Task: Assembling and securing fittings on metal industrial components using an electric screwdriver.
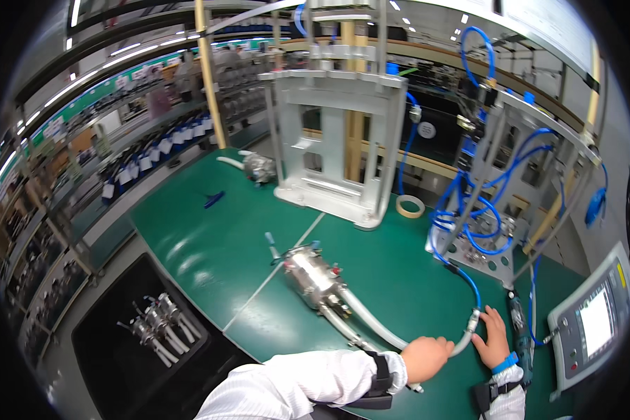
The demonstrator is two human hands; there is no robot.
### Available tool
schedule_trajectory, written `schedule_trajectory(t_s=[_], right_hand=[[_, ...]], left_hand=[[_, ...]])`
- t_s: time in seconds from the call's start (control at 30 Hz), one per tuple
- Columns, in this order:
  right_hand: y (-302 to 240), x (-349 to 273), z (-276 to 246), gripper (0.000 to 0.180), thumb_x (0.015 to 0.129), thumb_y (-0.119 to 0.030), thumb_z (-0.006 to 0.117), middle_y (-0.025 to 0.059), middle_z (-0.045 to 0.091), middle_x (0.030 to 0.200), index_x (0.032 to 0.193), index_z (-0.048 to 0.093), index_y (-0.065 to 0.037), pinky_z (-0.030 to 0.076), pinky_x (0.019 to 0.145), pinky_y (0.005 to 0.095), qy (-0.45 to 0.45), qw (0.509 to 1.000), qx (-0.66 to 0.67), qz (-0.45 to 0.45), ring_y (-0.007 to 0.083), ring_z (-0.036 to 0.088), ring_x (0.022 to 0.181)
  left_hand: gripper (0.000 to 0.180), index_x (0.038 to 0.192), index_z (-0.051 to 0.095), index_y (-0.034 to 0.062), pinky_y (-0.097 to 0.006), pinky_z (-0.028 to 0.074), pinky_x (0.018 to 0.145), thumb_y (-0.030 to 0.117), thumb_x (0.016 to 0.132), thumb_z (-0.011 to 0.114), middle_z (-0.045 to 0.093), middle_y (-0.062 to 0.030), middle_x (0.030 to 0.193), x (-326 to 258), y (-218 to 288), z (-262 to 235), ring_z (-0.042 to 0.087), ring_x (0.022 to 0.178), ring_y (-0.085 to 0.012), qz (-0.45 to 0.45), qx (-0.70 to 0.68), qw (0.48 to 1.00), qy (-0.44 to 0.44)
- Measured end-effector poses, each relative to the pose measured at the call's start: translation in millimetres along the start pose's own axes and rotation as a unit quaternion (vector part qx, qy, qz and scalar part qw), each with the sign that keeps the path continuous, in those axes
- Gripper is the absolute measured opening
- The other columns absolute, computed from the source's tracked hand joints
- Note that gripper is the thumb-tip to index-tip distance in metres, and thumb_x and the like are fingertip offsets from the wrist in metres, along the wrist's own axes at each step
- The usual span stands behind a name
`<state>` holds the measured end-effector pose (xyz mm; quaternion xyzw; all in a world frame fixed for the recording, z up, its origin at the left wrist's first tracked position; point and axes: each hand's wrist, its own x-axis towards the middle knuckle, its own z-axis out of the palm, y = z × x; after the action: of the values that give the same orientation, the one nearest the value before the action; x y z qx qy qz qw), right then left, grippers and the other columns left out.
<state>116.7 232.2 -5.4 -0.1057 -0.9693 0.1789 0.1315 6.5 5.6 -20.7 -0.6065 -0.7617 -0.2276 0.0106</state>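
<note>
A shiny metal cylinder assembly lies on the green bench mat, with two pale hoses trailing toward me. My left hand, in a white sleeve, is closed around the end of one pale hose. My right hand, with a blue wrist strap, rests on the metal coupling where a blue air tube joins that hose. Its fingers lie over the coupling.
A grey metal frame fixture stands at the back. A second fixture with looping blue tubes stands to the right. A tape roll, a grey tester with screen, a power screwdriver and a black tray of similar assemblies surround the mat.
</note>
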Motion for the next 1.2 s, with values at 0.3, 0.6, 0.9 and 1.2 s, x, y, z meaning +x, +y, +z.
schedule_trajectory(t_s=[0.3, 0.6, 0.9, 1.2], right_hand=[[2.9, 17.3, 15.2, 0.061, 0.084, -0.03, 0.073, 0.0213, 0.044, 0.149, 0.135, 0.052, -0.006, 0.031, 0.114, 0.053, 0.015, 0.998, -0.037, -0.049, 0.0433, 0.038, 0.139], [0.7, 7.3, 12.5, 0.059, 0.092, -0.036, 0.066, 0.0192, 0.034, 0.156, 0.142, 0.046, -0.012, 0.02, 0.119, 0.0553, -0.02, 1.0, -0.014, 0.017, 0.0401, 0.026, 0.147], [2.1, 8.3, 11.4, 0.058, 0.092, -0.032, 0.067, 0.0215, 0.035, 0.155, 0.143, 0.046, -0.011, 0.022, 0.118, 0.0539, -0.015, 1.0, -0.006, 0.009, 0.0432, 0.028, 0.145], [2.4, 9.0, 12.9, 0.06, 0.092, -0.037, 0.066, 0.0186, 0.033, 0.157, 0.143, 0.045, -0.012, 0.02, 0.119, 0.0555, -0.022, 1.0, -0.013, 0.015, 0.0399, 0.026, 0.147]], left_hand=[[0.025, 0.093, 0.056, 0.0059, -0.044, 0.053, 0.058, 0.027, 0.086, 0.068, 0.063, -0.0129, 0.083, -3.7, -10.5, -13.1, 0.067, 0.068, -0.0312, -0.001, -0.004, 1.0, 0.0], [0.027, 0.089, 0.056, 0.0046, -0.043, 0.054, 0.059, 0.026, 0.083, 0.072, 0.062, -0.0128, 0.08, -1.2, -0.4, -24.6, 0.065, 0.066, -0.0324, 0.012, 0.015, 1.0, -0.009], [0.027, 0.089, 0.055, 0.0043, -0.043, 0.053, 0.058, 0.026, 0.083, 0.072, 0.062, -0.0137, 0.08, 0.2, 0.0, -23.0, 0.065, 0.065, -0.0334, 0.005, 0.017, 1.0, -0.011], [0.027, 0.089, 0.055, 0.0041, -0.043, 0.054, 0.058, 0.025, 0.084, 0.071, 0.062, -0.014, 0.081, 0.2, -0.2, -23.8, 0.065, 0.065, -0.0333, 0.003, 0.025, 1.0, -0.018]])
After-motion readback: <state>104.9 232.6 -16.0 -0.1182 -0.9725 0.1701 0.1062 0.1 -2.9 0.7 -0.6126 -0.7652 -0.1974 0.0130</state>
